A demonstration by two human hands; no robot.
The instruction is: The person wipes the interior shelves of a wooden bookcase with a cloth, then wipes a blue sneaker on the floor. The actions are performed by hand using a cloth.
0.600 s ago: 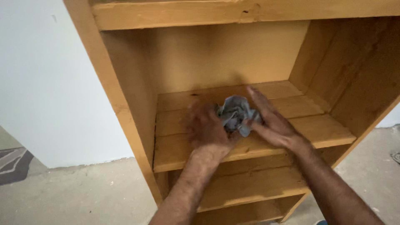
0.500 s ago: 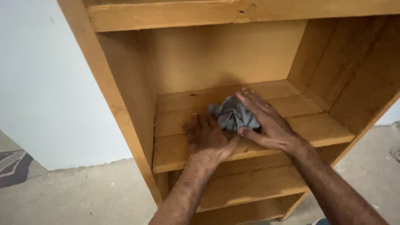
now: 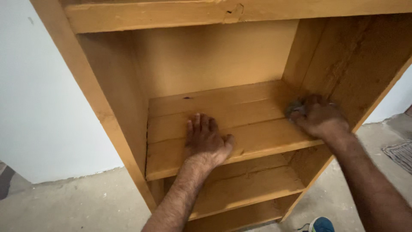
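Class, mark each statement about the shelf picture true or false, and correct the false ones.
1. The left hand lies flat on the shelf. True.
2. The right hand holds the cloth at the shelf's left end. False: it is at the right end, by the side wall.
3. The unit is wooden. True.
4. The cloth is bright red. False: it looks grey.

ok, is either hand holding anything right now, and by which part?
Right hand grips a bunched grey cloth at the shelf's right end, fingers closed over its top. Left hand lies flat on the shelf, holding nothing.
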